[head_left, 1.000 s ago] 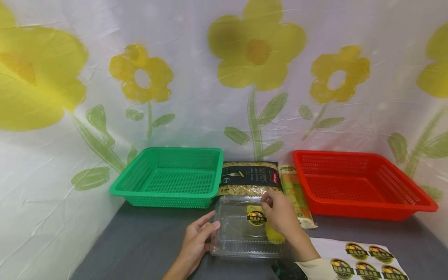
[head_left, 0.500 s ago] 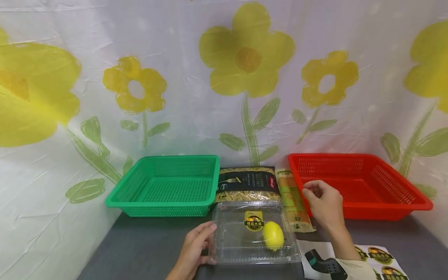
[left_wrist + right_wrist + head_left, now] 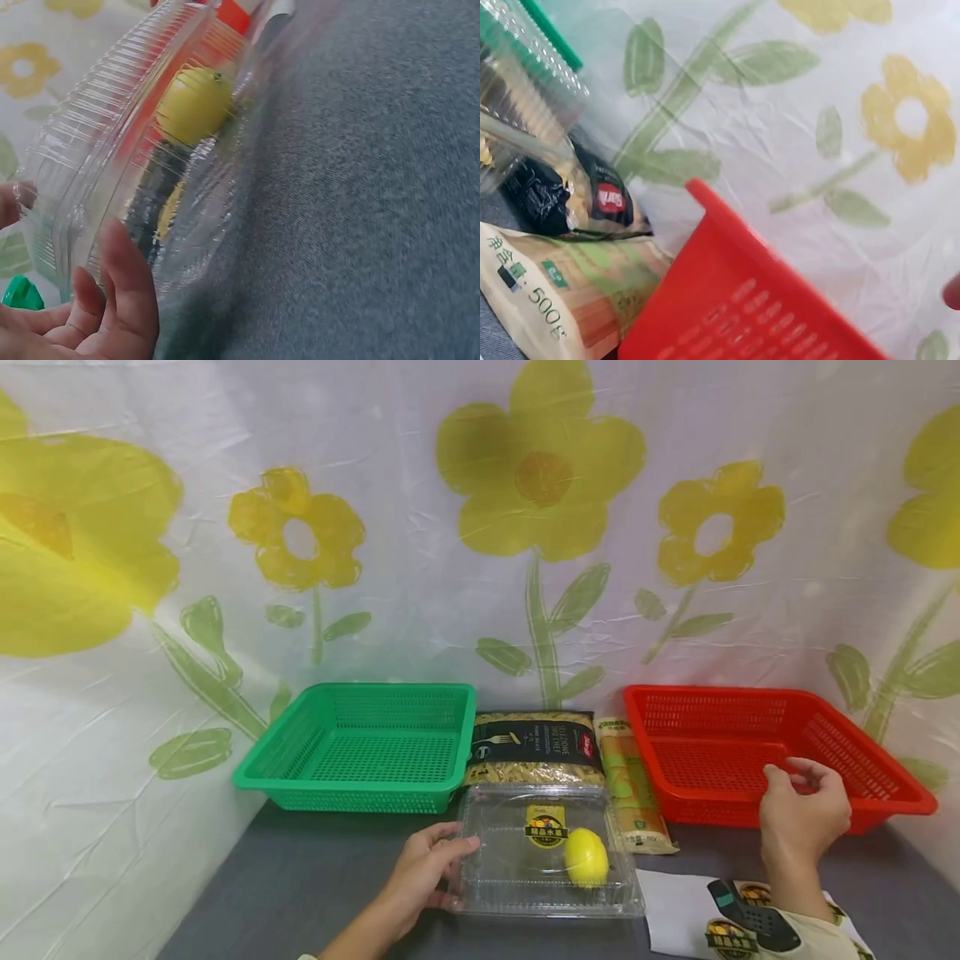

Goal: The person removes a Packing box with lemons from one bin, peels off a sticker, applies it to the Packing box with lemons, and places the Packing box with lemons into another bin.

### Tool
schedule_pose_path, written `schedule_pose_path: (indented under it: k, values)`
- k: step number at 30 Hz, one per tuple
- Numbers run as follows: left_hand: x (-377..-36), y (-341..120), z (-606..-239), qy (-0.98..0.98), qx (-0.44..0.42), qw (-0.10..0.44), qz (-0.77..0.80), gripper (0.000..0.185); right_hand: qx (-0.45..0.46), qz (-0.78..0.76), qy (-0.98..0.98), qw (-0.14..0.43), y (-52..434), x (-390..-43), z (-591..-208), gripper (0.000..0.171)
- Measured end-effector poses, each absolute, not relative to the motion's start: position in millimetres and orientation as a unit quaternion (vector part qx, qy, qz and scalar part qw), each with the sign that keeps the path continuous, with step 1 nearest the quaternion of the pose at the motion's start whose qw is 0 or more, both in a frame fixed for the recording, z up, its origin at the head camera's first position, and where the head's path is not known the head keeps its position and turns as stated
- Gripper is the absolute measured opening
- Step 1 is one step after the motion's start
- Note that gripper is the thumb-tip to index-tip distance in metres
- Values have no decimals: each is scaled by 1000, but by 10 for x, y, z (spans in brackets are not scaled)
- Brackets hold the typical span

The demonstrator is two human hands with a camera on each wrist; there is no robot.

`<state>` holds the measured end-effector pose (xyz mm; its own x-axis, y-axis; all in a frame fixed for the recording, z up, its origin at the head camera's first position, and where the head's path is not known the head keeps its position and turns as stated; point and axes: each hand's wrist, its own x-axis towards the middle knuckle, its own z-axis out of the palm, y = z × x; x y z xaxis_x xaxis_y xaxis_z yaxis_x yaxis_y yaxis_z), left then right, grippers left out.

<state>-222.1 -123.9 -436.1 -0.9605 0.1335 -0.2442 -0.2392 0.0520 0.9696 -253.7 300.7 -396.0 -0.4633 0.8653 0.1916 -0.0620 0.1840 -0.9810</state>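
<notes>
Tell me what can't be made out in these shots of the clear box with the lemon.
- Sticker sheet, head view: the right sleeve and wrist camera cover most of it.
- Label on the clear box, head view: print too small to read.
- Right hand, right wrist view: barely in frame.
- Left hand, left wrist view: cut off by the bottom edge.
- Pasta bag, head view: near end hidden behind the box.

open grey tabletop (image 3: pixel 300 885) left, baskets (image 3: pixel 367 747) behind
</notes>
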Motion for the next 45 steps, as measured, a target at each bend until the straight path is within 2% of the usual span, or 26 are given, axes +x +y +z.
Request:
schedule_pose_path:
  k: [5, 10, 15, 21, 26, 32, 38, 45]
  values:
    - [-2211, -1263, -4377, 703, -24, 147, 695, 81, -377, 613, -521, 458, 3137, -2577, -4042, 34]
    - [-2201, -1283, -4428, 684, -9, 160, 711, 81, -388, 704, -400, 441, 3294, -2544, -4082, 45]
    - [-2216, -1268, -4450, 680, -6, 154, 717, 79, -346, 805, -276, 396, 3464, -2532, -4110, 46]
    - [-2239, -1238, -4428, 675, -5, 152, 722, 78, -333, 825, -261, 374, 3574, -2528, -4100, 45]
    - [-2257, -1244, -4395, 662, 3, 152, 734, 77, -326, 834, -251, 367, 3614, -2517, -4105, 43]
    - [-2259, -1242, -4355, 657, 16, 148, 739, 79, -313, 847, -237, 358, 3640, -2510, -4114, 57]
    - [-2252, -1226, -4322, 661, 17, 136, 738, 79, -303, 852, -238, 355, 3627, -2504, -4140, 63]
    - [-2234, -1205, -4265, 664, 15, 126, 737, 78, -291, 852, -231, 368, 3646, -2512, -4151, 59]
